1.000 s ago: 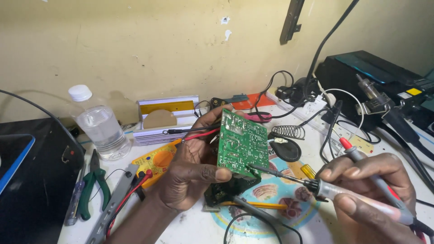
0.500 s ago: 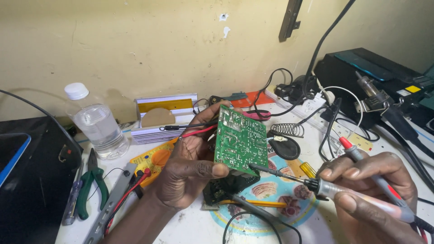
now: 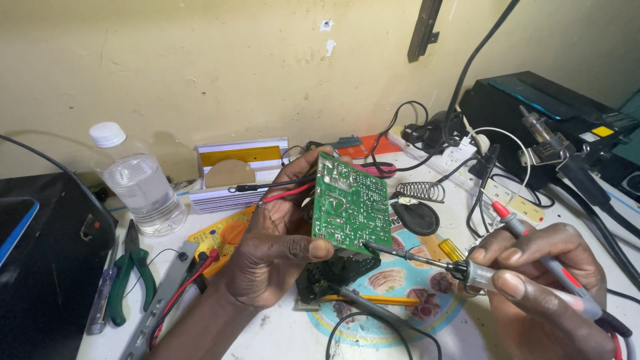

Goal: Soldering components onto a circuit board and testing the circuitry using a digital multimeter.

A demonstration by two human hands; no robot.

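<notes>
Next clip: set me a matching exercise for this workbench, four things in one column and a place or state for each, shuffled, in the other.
Things:
1. green circuit board
2. soldering iron
3. plastic water bottle
4. green-handled pliers

Places or states:
A. lying flat on the bench at the far left, by a black case
B. held upright in the left hand
C. standing capped near the wall
D. gripped in the right hand, tip at the board's lower edge

Pairs: 1-B, 2-D, 3-C, 4-A
</notes>
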